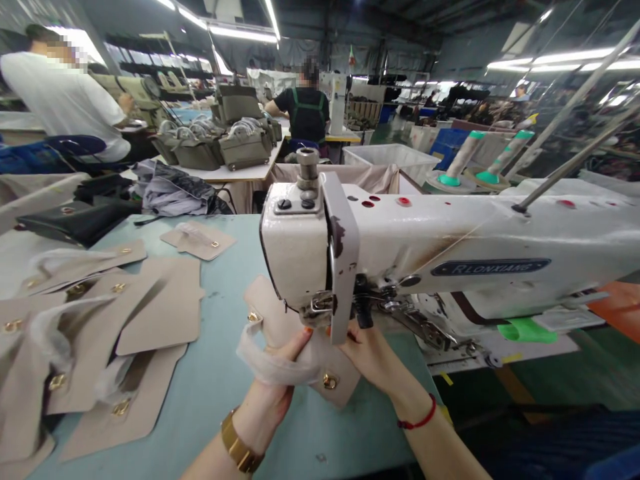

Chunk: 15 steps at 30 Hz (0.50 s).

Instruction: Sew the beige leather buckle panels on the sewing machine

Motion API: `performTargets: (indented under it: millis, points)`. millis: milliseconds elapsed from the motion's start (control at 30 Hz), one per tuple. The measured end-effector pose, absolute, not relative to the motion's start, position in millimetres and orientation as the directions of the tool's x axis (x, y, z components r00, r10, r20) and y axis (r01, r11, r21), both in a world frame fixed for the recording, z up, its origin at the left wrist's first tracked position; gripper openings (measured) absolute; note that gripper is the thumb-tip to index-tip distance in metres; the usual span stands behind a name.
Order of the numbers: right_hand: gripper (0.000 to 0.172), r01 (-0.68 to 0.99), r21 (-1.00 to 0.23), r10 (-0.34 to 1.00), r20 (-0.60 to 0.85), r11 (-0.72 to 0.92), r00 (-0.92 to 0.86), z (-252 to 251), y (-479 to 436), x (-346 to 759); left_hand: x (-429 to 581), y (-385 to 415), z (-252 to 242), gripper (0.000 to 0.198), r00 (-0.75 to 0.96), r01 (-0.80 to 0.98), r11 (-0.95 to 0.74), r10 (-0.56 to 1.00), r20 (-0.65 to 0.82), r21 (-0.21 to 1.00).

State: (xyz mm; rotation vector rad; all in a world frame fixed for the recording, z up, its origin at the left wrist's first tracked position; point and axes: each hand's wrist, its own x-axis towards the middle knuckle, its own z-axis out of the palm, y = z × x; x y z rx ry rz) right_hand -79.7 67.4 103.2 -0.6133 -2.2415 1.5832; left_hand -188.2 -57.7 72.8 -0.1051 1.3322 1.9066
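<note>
A beige bag panel (345, 387) lies at an angle under the head of a white sewing machine (295, 247). Its handle (280, 370) is wrapped in white film and joined by gold rings at both ends. Reaching through beneath the handle, my left hand (275, 390) grips the panel, the thumb on top close to the presser foot area. On the panel's right edge, my right hand (367, 353) is closed, its fingertips partly hidden behind the machine's front guard (343, 267). The needle itself is hidden from view.
Several similar beige panels (165, 307) with wrapped handles overlap on the left of the pale green table (215, 427). Behind are a dark folded bag piece (75, 217) and a grey jacket (170, 190). Thread cones (463, 157) stand behind the machine. Two people (307, 110) sit farther back.
</note>
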Motion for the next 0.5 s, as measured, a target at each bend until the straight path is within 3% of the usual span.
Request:
performTargets:
  millis: [267, 400, 500]
  points:
    - [0.033, 0.178, -0.968, 0.574, -0.044, 0.178, -0.818, 92.6, 47.8, -85.4, -218.6, -56.0, 90.3, 0.051, -0.641, -0.556, -0.035, 0.655, -0.401, 0.831]
    - [0.033, 0.174, -0.972, 0.616, -0.043, 0.155, -0.787, 85.6, 37.3, -90.5, -237.8, -54.1, 101.2, 0.045, -0.512, -0.523, 0.077, 0.768, -0.385, 0.849]
    - [0.035, 0.186, -0.973, 0.660, -0.050, 0.138, -0.750, 79.6, 30.2, -95.1, -252.3, -51.5, 102.9, 0.038, -0.465, -0.514, 0.067, 0.816, -0.343, 0.855]
